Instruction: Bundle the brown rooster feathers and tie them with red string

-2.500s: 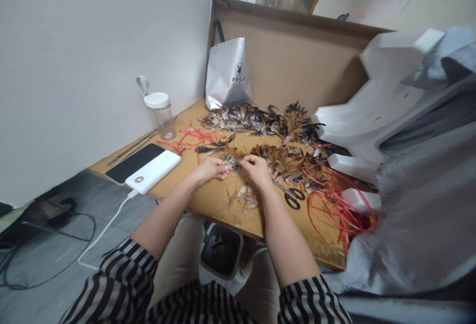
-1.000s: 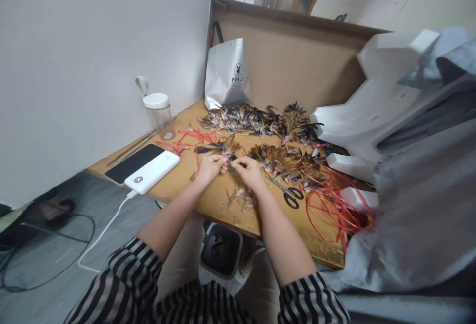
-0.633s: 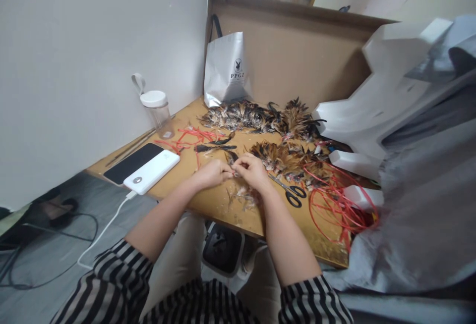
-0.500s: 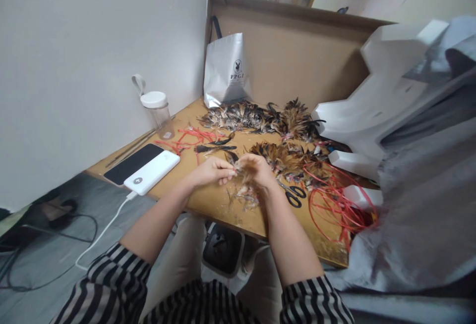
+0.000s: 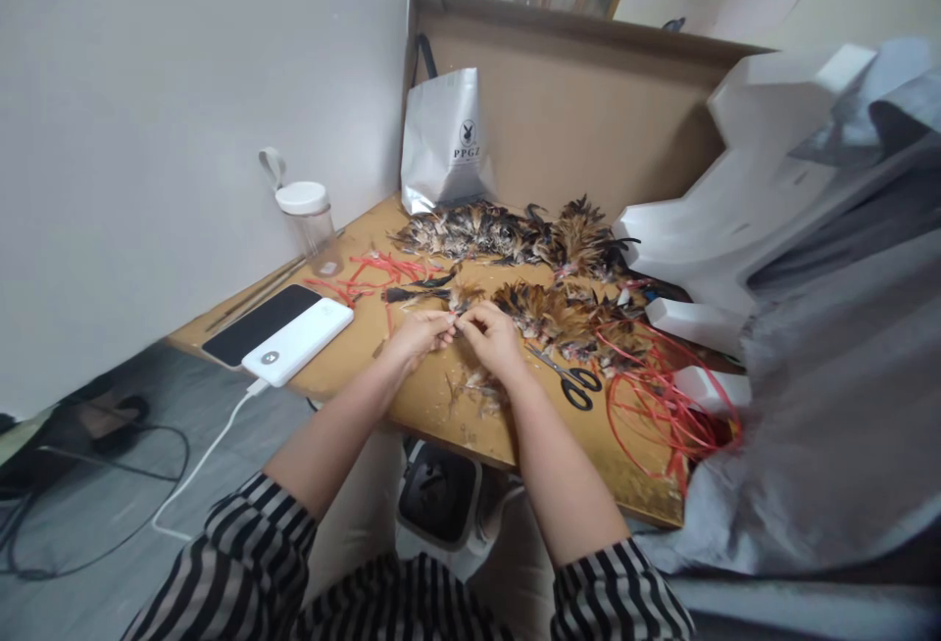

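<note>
Head view: left fingers (image 5: 439,325) and right fingers (image 5: 474,327) pinch together on a feather bunch (image 5: 466,295), now swung forward.

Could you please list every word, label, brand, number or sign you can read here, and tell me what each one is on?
"PPGZ": on the silver bag, under a rabbit-head emblem.
Smaller print beneath "PPGZ": too small to read.
Round mark and faint print on the white power bank: unreadable.
Small label low on the lidded clear cup: unreadable.
</note>
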Demonstrator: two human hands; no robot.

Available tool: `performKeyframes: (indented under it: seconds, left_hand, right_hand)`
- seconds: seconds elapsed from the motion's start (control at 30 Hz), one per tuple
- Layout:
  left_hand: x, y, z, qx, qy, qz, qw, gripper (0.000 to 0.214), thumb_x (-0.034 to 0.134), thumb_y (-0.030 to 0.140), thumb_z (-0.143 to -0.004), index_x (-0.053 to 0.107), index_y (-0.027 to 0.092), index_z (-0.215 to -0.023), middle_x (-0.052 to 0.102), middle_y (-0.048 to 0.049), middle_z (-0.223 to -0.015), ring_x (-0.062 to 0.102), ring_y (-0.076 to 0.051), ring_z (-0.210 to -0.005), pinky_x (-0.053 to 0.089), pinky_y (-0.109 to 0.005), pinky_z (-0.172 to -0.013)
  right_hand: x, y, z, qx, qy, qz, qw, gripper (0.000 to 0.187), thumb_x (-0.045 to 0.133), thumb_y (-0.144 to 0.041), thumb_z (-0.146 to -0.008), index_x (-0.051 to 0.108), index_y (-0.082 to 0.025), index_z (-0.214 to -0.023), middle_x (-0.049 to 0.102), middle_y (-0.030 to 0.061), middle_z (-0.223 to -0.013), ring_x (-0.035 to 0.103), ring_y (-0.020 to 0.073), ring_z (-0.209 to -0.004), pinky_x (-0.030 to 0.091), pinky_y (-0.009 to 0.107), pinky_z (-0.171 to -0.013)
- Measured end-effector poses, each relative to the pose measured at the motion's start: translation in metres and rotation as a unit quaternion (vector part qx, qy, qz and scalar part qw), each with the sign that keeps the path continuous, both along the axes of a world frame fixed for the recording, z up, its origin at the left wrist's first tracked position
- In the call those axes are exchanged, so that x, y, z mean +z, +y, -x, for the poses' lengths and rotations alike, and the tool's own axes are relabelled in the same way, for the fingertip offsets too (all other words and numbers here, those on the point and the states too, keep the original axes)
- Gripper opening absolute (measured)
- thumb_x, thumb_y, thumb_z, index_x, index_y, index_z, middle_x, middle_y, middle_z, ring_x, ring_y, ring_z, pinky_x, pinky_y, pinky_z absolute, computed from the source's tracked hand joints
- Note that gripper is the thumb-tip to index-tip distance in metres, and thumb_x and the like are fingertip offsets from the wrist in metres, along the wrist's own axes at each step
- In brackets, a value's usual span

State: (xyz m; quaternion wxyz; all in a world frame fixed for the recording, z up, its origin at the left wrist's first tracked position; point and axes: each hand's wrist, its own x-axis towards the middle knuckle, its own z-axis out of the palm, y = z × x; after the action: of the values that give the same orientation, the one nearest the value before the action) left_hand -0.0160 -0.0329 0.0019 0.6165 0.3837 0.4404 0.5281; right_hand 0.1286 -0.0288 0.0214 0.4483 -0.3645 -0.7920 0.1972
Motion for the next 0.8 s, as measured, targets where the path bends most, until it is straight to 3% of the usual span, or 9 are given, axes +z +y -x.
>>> performKeyframes:
  seconds: [0.1,0.2,0.3,0.37,0.43,0.53,0.63,0.8]
  left_hand:
    - [0.005,-0.001,0.003,-0.027,0.150,-0.012,0.988,0.015,0.060,0.021,-0.069,0.058,0.010,-0.059,0.054,-0.0001,-0.047,0.047,-0.005,-0.037,0.038,-0.016,-0.038]
    - [0.014,-0.004,0.013,-0.097,0.300,-0.012,0.949,0.016,0.059,0.019,-0.068,0.057,0.010,-0.055,0.052,0.0001,-0.043,0.047,-0.007,-0.036,0.039,-0.018,-0.039]
    - [0.023,-0.010,0.028,-0.233,0.320,-0.017,0.918,0.015,0.062,0.022,-0.066,0.060,0.010,-0.058,0.054,-0.0011,-0.046,0.049,-0.008,-0.039,0.040,-0.019,-0.040]
    - [0.026,-0.015,0.036,-0.329,0.256,-0.026,0.909,0.017,0.064,0.026,-0.067,0.063,0.009,-0.066,0.056,-0.0019,-0.050,0.049,-0.007,-0.040,0.040,-0.018,-0.041]
    - [0.024,-0.021,0.037,-0.356,0.146,-0.019,0.923,0.021,0.066,0.029,-0.066,0.064,0.009,-0.072,0.056,-0.0025,-0.054,0.047,-0.005,-0.040,0.037,-0.016,-0.039]
    - [0.017,-0.030,0.024,-0.297,-0.076,0.013,0.952,0.022,0.070,0.027,-0.061,0.058,0.010,-0.065,0.047,0.0012,-0.051,0.037,-0.001,-0.037,0.025,-0.011,-0.032]
    - [0.012,-0.037,0.004,-0.290,-0.258,0.041,0.921,0.019,0.067,0.021,-0.065,0.049,0.012,-0.062,0.034,0.0049,-0.051,0.027,0.001,-0.035,0.018,-0.009,-0.029]
    - [0.013,-0.045,-0.020,-0.172,-0.380,0.077,0.906,0.012,0.049,0.017,-0.081,0.047,0.015,-0.069,0.031,0.0028,-0.058,0.027,-0.001,-0.038,0.022,-0.006,-0.030]
  right_hand:
    - [0.000,-0.004,0.002,-0.021,-0.058,-0.041,0.997,0.016,0.049,-0.024,-0.080,0.060,-0.018,-0.069,0.053,0.0032,-0.074,0.049,0.0137,-0.072,0.038,0.026,-0.067]
    - [-0.001,-0.005,0.002,-0.005,-0.100,-0.055,0.993,0.013,0.052,-0.024,-0.078,0.061,-0.019,-0.069,0.054,0.0049,-0.082,0.049,0.0160,-0.081,0.038,0.029,-0.074]
    - [0.000,-0.003,0.001,0.073,-0.061,0.028,0.995,0.011,0.058,-0.024,-0.073,0.061,-0.018,-0.065,0.056,0.0043,-0.079,0.050,0.0154,-0.079,0.039,0.029,-0.073]
    - [0.001,-0.001,0.000,0.154,0.010,0.138,0.978,0.013,0.061,-0.028,-0.070,0.061,-0.017,-0.064,0.057,0.0031,-0.075,0.051,0.0138,-0.072,0.040,0.028,-0.069]
    - [0.002,-0.001,0.000,0.213,0.111,0.235,0.942,0.017,0.064,-0.033,-0.068,0.059,-0.017,-0.064,0.059,0.0023,-0.074,0.053,0.0130,-0.068,0.041,0.027,-0.067]
    - [0.002,-0.003,0.003,0.223,0.243,0.320,0.888,0.023,0.069,-0.037,-0.060,0.057,-0.017,-0.065,0.060,0.0012,-0.072,0.053,0.0128,-0.066,0.043,0.028,-0.067]
    - [0.000,-0.005,0.006,0.194,0.293,0.385,0.854,0.031,0.073,-0.039,-0.052,0.054,-0.018,-0.063,0.058,-0.0006,-0.062,0.052,0.0126,-0.059,0.044,0.028,-0.065]
    - [0.002,-0.006,0.003,0.193,0.321,0.388,0.842,0.027,0.071,-0.036,-0.056,0.051,-0.019,-0.059,0.058,-0.0012,-0.062,0.055,0.0126,-0.063,0.045,0.029,-0.071]
